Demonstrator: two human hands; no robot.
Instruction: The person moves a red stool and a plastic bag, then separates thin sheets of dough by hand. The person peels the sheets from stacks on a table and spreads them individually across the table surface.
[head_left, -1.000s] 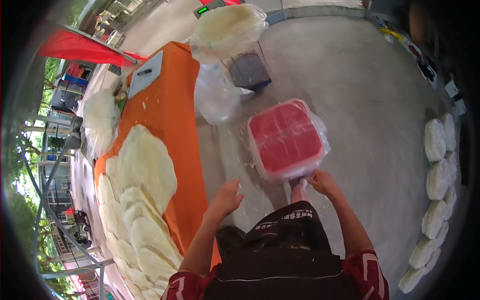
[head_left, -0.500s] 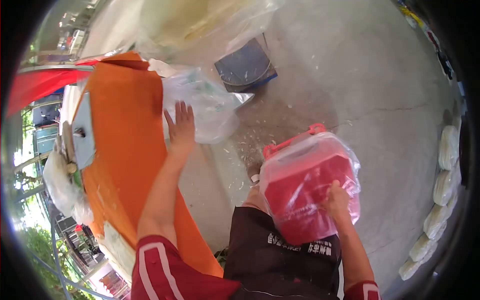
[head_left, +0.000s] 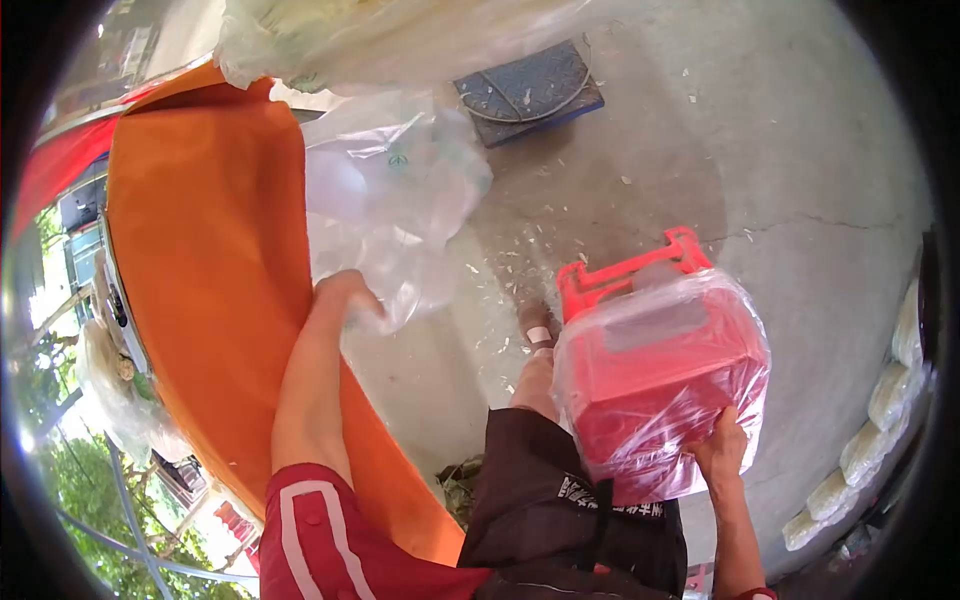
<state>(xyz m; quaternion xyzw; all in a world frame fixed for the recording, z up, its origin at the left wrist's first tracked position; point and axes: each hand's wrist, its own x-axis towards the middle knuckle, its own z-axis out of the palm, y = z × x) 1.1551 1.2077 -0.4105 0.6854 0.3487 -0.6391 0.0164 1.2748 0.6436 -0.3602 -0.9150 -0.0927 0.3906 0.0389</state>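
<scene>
My left hand [head_left: 348, 292] is at the near edge of a crumpled clear plastic bag [head_left: 400, 190], beside the orange covered surface. Its fingers are bent down and closed on the plastic, their tips partly hidden. On the right, my right hand [head_left: 724, 448] grips a red plastic piece [head_left: 665, 365] that looks like a stool, sheathed in clear film. The thumb lies over the wrapped side; the other fingers are hidden. Red bars [head_left: 630, 272] stick out of the wrap at its far end. The piece is held tilted in front of my dark apron [head_left: 590, 540].
An orange sheet [head_left: 220, 250] covers a long surface at my left. A blue-edged platform [head_left: 530, 95] with a bent metal bar stands ahead. Pale scraps dot the concrete floor [head_left: 800, 290]. Several wrapped white bundles [head_left: 865, 445] line the right side, and large plastic sheeting [head_left: 380, 50] hangs at the top.
My left hand went from spread fingers over the clear bag to fingers bent and closed at its near edge. The wrapped red piece shifted right, with my right hand still on it. The view shifted.
</scene>
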